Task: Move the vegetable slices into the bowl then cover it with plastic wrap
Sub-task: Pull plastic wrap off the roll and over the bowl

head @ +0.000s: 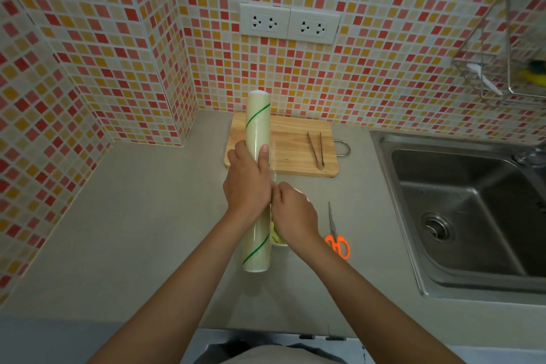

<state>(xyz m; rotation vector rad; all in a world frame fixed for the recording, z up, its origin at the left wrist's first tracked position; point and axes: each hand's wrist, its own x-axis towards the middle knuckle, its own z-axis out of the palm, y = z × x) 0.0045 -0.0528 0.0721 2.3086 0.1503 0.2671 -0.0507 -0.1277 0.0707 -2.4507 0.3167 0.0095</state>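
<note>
My left hand [246, 183] grips a long roll of plastic wrap [257, 118], pale green with a thin green spiral line, held lengthwise above the counter. My right hand [292, 211] pinches the loose film edge at the roll's right side. Under my hands sits a white bowl [280, 248], mostly hidden, with pale green vegetable slices [276, 235] showing inside it.
A wooden cutting board [295, 146] lies behind the hands with metal tongs [315, 149] on it. Orange-handled scissors [336, 233] lie right of the bowl. A steel sink [469, 210] fills the right side. Tiled walls close the back and left; a wire rack [508, 68] hangs upper right.
</note>
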